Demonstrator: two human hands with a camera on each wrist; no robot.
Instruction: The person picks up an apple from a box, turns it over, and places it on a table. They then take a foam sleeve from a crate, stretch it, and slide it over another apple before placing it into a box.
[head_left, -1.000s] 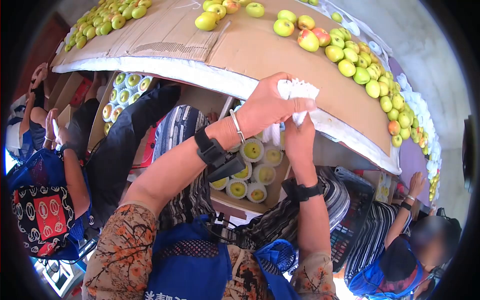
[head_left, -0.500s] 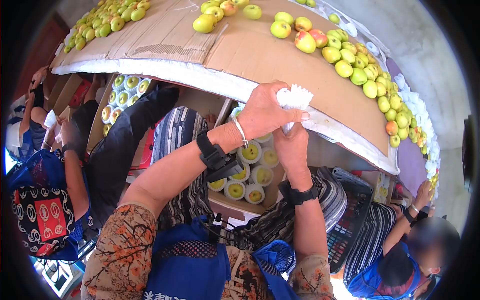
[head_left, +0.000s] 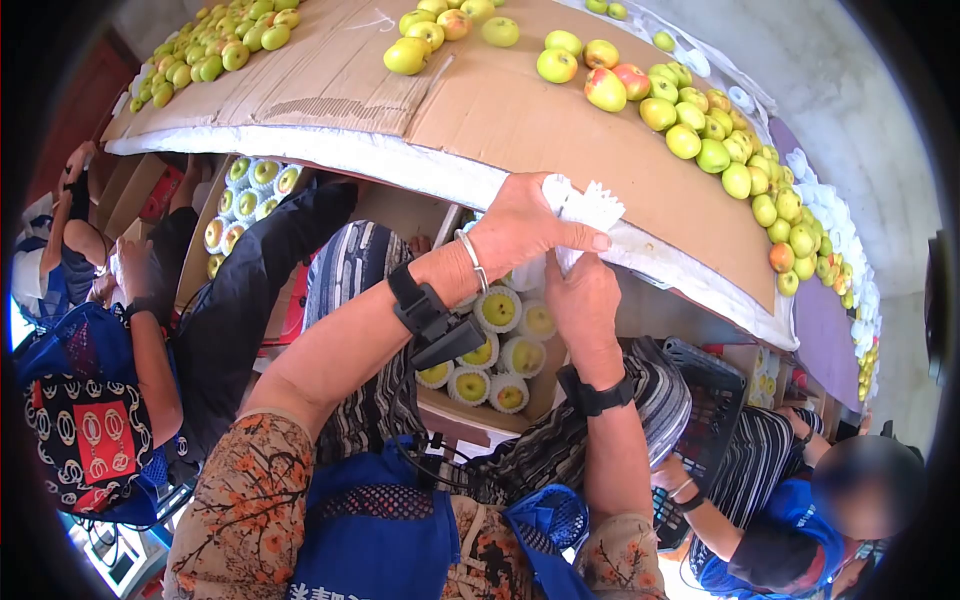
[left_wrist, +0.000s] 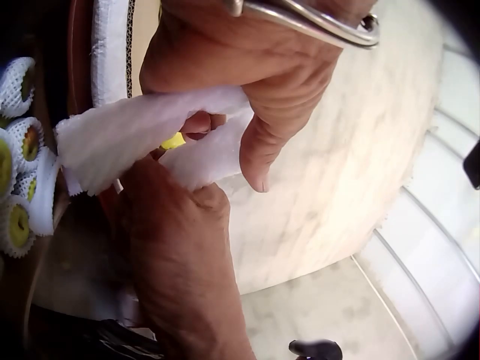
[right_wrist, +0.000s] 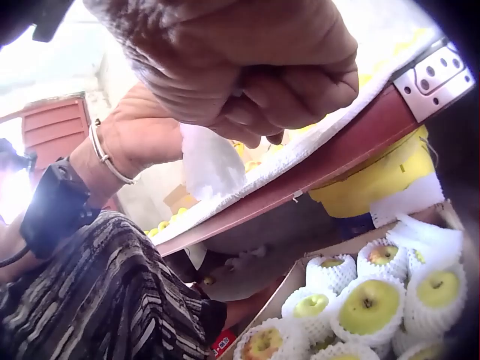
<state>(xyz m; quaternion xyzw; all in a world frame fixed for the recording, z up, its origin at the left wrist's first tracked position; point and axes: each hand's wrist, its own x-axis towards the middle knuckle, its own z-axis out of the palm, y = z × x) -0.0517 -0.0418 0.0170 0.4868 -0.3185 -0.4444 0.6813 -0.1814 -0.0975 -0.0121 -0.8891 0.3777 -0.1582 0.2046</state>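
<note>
White foam fruit nets are bunched between my two hands over the table's front edge. My left hand grips them from the left, its thumb lying across the front. From below, my right hand pinches the lower end. In the left wrist view the foam hangs as a flattened sleeve, parted in the middle, with fingertips showing in the gap. The right wrist view has the right hand's fingers curled, with a white foam piece beyond them. Below my hands is a carton of netted apples.
Loose yellow-green apples lie along the cardboard-covered table. A black plastic crate stands right of my knees. People sit on both sides, with another carton of netted apples on the left. A yellow bucket is under the table.
My hands have moved slightly left and down with the foam nets. The foam now shows as two separate tops. The person at right has lowered a hand from the table toward the black crate.
</note>
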